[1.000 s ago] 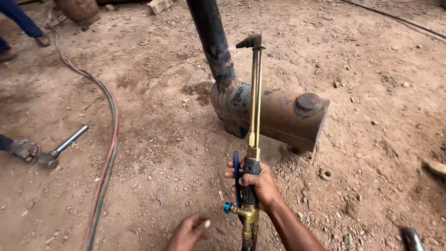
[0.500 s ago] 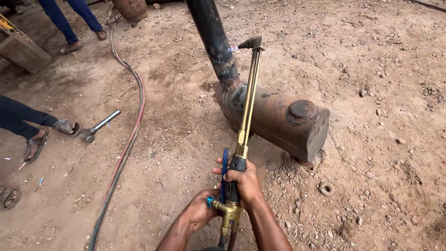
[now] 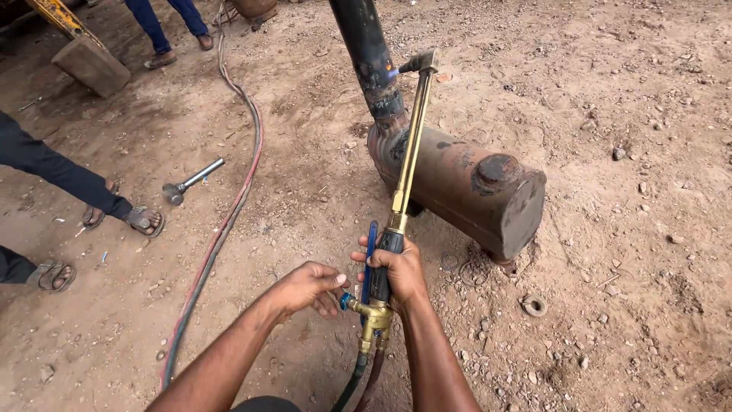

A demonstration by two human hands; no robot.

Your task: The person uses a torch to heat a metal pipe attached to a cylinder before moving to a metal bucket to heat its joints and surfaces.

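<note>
While the right hand [image 3: 396, 268] wraps firmly around the dark grip of a brass cutting torch [image 3: 404, 179], the left hand [image 3: 309, 288] reaches in from the side with its fingertips pinched on the small blue valve knob [image 3: 345, 300] at the torch's brass base. A blue lever [image 3: 370, 259] runs along the grip, just under the right hand's fingers. The torch's long brass tubes rise away from the person toward the top of the view, ending in an angled head [image 3: 422, 62] that sits just beside a dark steel pipe [image 3: 370, 57]; a small bluish flame shows between the tip and the pipe. That pipe slants down into a rusty cylindrical tank [image 3: 465, 187] lying on its side on the dirt ground [image 3: 625, 114], with a round cap on its upper side. Two hoses, one green and one red, leave the bottom of the torch [image 3: 362, 381] and drop out of view.

To the left, a long red and dark hose pair [image 3: 229, 214] snakes across the dirt. Near it lies a metal hammer-like tool [image 3: 191, 181]. A small metal ring [image 3: 534, 305] rests on the ground to the right of the tank. At the left edge, another person's sandalled feet [image 3: 141, 220] and dark trouser legs show, and a further pair of legs in blue trousers [image 3: 164, 23] stands at the top.
</note>
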